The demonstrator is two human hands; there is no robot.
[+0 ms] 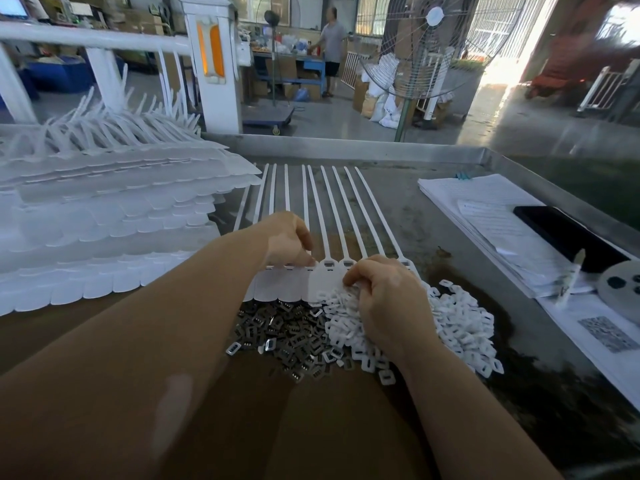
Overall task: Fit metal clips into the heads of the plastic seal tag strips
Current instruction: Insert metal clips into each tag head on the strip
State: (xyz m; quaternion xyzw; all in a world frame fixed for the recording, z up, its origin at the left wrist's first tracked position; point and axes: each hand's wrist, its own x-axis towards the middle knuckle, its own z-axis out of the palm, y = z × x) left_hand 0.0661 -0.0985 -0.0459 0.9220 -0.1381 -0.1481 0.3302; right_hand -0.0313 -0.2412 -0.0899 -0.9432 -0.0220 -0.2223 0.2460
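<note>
both hands [289, 242] [388, 299] curl on the seal tag strips' [329, 209] heads above metal clips [277, 332].

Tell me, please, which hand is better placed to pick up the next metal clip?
Probably the left hand: the metal clips lie on its side, just below it. The right hand rests on the white plastic pieces, fingers curled there.

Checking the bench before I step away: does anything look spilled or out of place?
Nothing stands out. The metal clips and white caps lie in loose heaps, apparently working stock; the seal tag strips lie side by side.
</note>
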